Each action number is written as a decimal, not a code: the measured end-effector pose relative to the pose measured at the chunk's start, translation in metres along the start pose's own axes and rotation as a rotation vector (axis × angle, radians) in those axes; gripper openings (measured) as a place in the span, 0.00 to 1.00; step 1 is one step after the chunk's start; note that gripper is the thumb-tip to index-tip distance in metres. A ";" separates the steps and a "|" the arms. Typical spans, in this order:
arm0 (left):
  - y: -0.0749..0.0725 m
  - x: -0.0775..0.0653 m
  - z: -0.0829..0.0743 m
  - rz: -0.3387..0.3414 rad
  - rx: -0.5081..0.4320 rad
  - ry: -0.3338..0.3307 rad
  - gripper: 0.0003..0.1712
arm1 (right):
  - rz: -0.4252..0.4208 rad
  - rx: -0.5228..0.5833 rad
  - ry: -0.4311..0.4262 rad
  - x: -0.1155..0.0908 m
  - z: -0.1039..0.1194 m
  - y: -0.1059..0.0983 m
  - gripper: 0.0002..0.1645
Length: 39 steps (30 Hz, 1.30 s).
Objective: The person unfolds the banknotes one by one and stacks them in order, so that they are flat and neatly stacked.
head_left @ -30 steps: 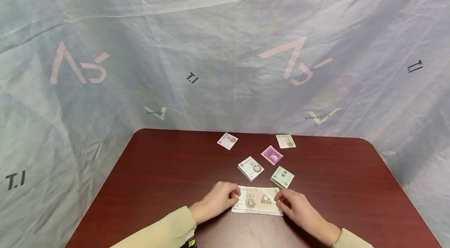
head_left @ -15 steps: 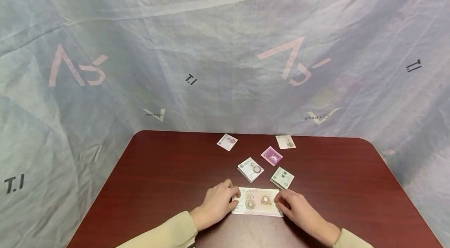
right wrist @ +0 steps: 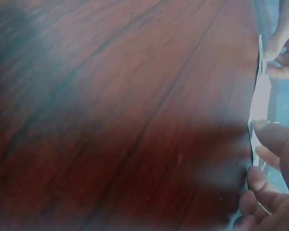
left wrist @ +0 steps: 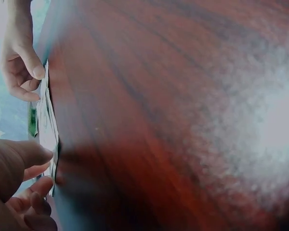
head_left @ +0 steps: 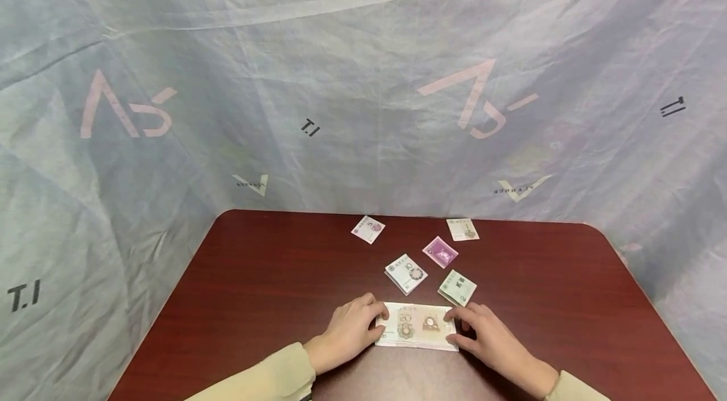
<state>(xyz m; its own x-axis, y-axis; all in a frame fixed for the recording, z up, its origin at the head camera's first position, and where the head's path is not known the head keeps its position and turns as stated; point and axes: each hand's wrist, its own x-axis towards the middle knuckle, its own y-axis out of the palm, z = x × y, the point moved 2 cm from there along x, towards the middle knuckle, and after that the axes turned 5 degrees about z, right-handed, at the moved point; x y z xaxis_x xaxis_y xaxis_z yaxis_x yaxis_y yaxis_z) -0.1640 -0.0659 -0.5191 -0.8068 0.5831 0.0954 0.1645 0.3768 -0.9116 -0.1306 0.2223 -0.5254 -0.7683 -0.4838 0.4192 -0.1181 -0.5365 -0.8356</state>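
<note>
A flat stack of 20 banknotes (head_left: 419, 326) lies on the table near its front, long side across. At its left end my left hand (head_left: 353, 330) grips the notes between thumb and fingers. My right hand (head_left: 493, 339) holds the right end, thumb at the near corner and fingers at the far one. In the left wrist view the stack's edge (left wrist: 49, 120) looks slightly fanned, with several layers showing. The right wrist view shows the thumb (right wrist: 274, 137) on top of the notes and other fingers at the end.
Beyond the stack lie folded 10 notes (head_left: 406, 273) and folded green 2 notes (head_left: 457, 288). Farther back are a purple note (head_left: 440, 252), a folded 5 note (head_left: 368, 230) and a folded 1 note (head_left: 462, 229). A grey cloth (head_left: 363, 85) hangs behind the dark red table (head_left: 272, 262).
The stack's near edges look more even than a second ago. My right thumb and fingers have spread wider at the right end. My left fingers have shifted slightly on the left end.
</note>
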 end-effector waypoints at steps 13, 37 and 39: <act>-0.016 0.021 0.008 -0.069 -0.055 -0.003 0.05 | 0.009 -0.061 0.043 -0.002 -0.002 -0.001 0.24; -0.009 0.083 0.043 -0.133 -0.327 -0.358 0.13 | 0.005 -0.025 0.047 -0.003 -0.002 0.002 0.23; -0.008 0.086 0.043 -0.111 -0.331 -0.373 0.14 | 0.004 -0.027 0.044 -0.003 -0.002 0.002 0.23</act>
<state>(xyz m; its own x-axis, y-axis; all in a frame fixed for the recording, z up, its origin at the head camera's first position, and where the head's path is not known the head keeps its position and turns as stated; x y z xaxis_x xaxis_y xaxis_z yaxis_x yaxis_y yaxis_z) -0.2587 -0.0497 -0.5211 -0.9673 0.2530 -0.0194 0.1884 0.6651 -0.7226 -0.1300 0.2244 -0.5293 -0.7959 -0.4543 0.4002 -0.1318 -0.5152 -0.8469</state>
